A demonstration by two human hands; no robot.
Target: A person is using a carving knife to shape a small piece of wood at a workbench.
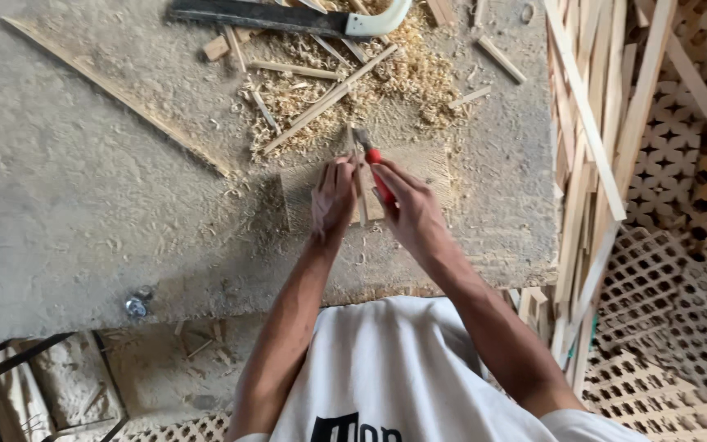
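Thin wood strip (359, 184) lay on a small board (419, 176) mid-table, left hand (333, 196) fingers pressed flat on it, likely to steady it. Right hand (407, 209) fingers gripped a red-handled chisel (372, 160), blade at the strip. Dusty table (83, 205), shavings (386, 78), saw (288, 16), lattice panels (681, 245) on the right.

There is only one view. The camera sits on the person's head and looks almost straight down at the workbench (83, 205). It is close, about arm's reach above it. The near edge shows the person's white shirt (386, 368), the far edge the saw (288, 16), the right side lattice panels (681, 270).
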